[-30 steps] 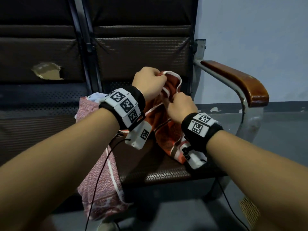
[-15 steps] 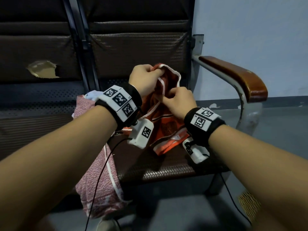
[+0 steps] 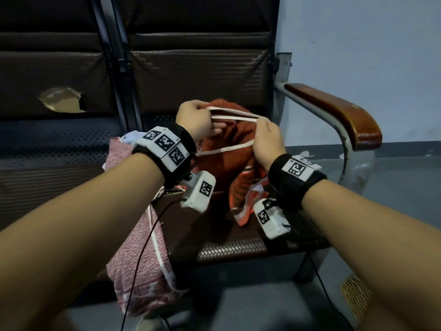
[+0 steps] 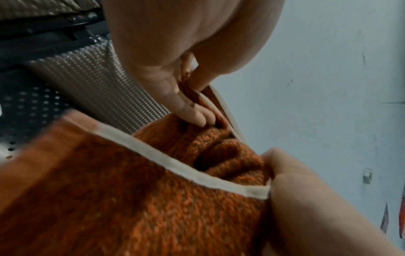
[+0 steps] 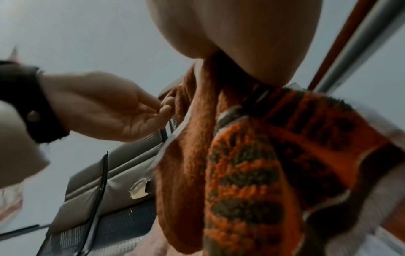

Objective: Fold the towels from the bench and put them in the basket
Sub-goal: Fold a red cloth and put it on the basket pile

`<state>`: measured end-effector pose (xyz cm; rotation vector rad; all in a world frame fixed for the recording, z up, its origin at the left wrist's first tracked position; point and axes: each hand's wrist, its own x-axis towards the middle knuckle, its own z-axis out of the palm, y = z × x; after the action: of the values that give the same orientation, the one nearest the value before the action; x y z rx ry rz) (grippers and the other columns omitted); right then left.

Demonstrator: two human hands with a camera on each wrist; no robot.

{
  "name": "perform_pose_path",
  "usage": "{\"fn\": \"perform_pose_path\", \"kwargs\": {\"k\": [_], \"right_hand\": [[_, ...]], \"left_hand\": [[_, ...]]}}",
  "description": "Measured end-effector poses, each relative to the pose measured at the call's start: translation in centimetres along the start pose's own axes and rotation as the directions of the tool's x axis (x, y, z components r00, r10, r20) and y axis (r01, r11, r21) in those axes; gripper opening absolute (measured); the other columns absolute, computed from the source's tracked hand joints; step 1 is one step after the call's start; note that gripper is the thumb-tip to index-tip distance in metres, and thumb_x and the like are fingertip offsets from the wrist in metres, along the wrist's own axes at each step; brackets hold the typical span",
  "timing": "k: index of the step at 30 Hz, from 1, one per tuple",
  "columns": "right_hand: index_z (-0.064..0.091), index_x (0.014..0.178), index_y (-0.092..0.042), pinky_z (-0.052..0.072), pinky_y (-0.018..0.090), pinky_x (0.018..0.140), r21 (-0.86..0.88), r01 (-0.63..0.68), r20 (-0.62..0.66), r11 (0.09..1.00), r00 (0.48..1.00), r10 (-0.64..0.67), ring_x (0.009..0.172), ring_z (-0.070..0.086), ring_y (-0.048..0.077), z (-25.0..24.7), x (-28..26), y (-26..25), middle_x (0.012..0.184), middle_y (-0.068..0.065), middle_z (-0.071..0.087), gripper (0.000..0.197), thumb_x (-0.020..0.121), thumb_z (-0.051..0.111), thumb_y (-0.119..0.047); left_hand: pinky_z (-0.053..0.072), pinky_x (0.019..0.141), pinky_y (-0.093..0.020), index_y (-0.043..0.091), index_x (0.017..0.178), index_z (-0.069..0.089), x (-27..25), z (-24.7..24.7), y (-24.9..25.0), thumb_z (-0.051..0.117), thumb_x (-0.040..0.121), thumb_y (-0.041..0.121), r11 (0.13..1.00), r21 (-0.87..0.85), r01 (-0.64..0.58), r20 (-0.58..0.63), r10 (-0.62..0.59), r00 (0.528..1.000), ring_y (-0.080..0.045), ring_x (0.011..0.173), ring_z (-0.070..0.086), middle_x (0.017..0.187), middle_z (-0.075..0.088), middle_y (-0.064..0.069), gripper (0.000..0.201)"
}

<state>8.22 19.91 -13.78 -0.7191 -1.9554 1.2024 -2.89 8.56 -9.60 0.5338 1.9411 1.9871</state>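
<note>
**A:** Two bare hands meet over a bench seat (image 3: 229, 249). Nearest the camera, a pink towel (image 3: 140, 256) hangs off the seat's front edge, down and to the left of the grip.

**B:** And the grip itself?

**A:** The left hand (image 3: 194, 120) has fingers and thumb curled round the white-trimmed edge of an orange towel (image 3: 222, 163). The right hand (image 3: 267, 139) pinches the same edge just beside it, so the trim runs taut between the two.

**B:** Where does the cloth lie?

**A:** Lifted, bunched below both hands, its lower end trailing onto the seat beneath the right wrist.

**B:** Beyond the grip?

**A:** The dark backrest (image 3: 200, 75), torn (image 3: 60, 101) far left of the hands. A wooden armrest (image 3: 338, 113) stands to the right, against a pale wall (image 3: 370, 44). A basket cannot be made out.
</note>
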Motion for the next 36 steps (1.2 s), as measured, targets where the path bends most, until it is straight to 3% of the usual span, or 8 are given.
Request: {"fn": "perform_pose_path", "kwargs": {"k": [5,11,16,20,23,28,32,36], "right_hand": [[0.072,0.08,-0.021,0.053,0.027,0.069,-0.151,0.174,0.324,0.973,0.939,-0.117,0.073,0.07,0.01,-0.1,-0.2,1.1,0.074,-0.008,0.073,0.026,0.076,0.08,-0.046],[0.065,0.067,-0.02,0.048,0.03,0.062,-0.69,0.316,0.418,0.651,0.909,0.002,0.073,0.064,0.024,-1.0,-0.3,2.1,0.068,-0.001,0.062,0.026,0.081,0.065,-0.041],[0.056,0.057,-0.015,0.039,0.029,0.06,-0.618,0.167,0.429,0.769,0.891,0.151,0.068,0.059,0.025,-2.1,0.2,1.8,0.063,0.004,0.057,0.036,0.09,0.051,-0.029],[0.053,0.063,-0.01,0.037,0.031,0.067,-0.478,0.191,0.28,0.858,0.958,-0.057,0.075,0.057,0.03,-2.7,1.1,1.1,0.069,0.01,0.058,0.036,0.096,0.045,-0.022],[0.059,0.063,-0.011,0.034,0.03,0.062,-0.55,0.326,0.319,0.769,0.933,-0.168,0.06,0.054,0.019,-3.4,1.2,1.2,0.06,0.004,0.058,0.039,0.096,0.051,-0.03],[0.062,0.059,-0.026,0.047,0.03,0.065,-0.711,0.423,0.515,0.561,0.857,0.006,0.068,0.06,0.015,-4.8,0.9,2.5,0.064,-0.007,0.062,0.03,0.085,0.072,-0.039],[0.066,0.07,-0.026,0.042,0.028,0.067,-0.701,0.384,0.48,0.601,0.877,-0.001,0.071,0.059,0.02,-5.5,1.0,2.8,0.061,-0.01,0.057,0.019,0.088,0.061,-0.026],[0.057,0.076,-0.014,0.042,0.038,0.074,-0.691,0.348,0.335,0.633,0.931,-0.145,0.085,0.061,0.039,-6.0,1.7,2.6,0.083,0.018,0.067,0.028,0.097,0.042,-0.025]], "left_hand": [[0.041,0.038,-0.017,0.011,0.092,0.05,0.5,-0.2,-0.1,0.03,0.104,0.008,0.991,-0.135,0.023,-0.144,-0.043,0.989,-0.008,0.037,0.045,0.063,0.044,-0.002,0.023],[0.051,0.048,-0.024,0.008,0.102,0.058,0.9,-1.1,0.1,0.035,0.103,0.017,0.982,-0.165,-0.089,-0.214,0.053,0.975,-0.02,0.059,0.073,0.085,0.069,-0.012,0.025],[0.063,0.065,-0.039,0.017,0.101,0.073,2.3,-3.4,-0.7,0.043,0.094,0.018,0.993,0.074,-0.087,-0.356,0.108,0.928,-0.026,0.076,0.075,0.1,0.073,-0.01,0.03],[0.063,0.064,-0.042,0.015,0.097,0.07,2.9,-4.9,-1.8,0.041,0.088,-0.001,1.0,0.003,0.024,-0.371,-0.021,0.928,-0.036,0.079,0.073,0.108,0.069,-0.022,0.034],[0.06,0.079,-0.056,0.016,0.09,0.065,2.9,-5.7,-2.0,0.033,0.084,0.007,0.996,0.062,0.06,-0.414,-0.029,0.91,-0.045,0.089,0.071,0.11,0.067,-0.03,0.034],[0.06,0.053,-0.037,0.014,0.09,0.071,2.9,-7.0,-2.1,0.031,0.086,0.011,0.991,0.134,0.025,-0.468,0.041,0.883,-0.028,0.055,0.072,0.082,0.073,-0.018,0.04],[0.061,0.053,-0.036,0.019,0.077,0.073,2.6,-7.9,-2.8,0.033,0.089,0.012,0.973,0.23,0.014,-0.457,0.096,0.885,-0.026,0.061,0.073,0.092,0.072,-0.014,0.042],[0.058,0.054,-0.029,0.012,0.089,0.073,2.5,-8.2,-3.3,0.036,0.093,0.01,0.976,0.218,-0.025,-0.374,0.107,0.921,-0.019,0.061,0.071,0.094,0.071,-0.015,0.037]]}}
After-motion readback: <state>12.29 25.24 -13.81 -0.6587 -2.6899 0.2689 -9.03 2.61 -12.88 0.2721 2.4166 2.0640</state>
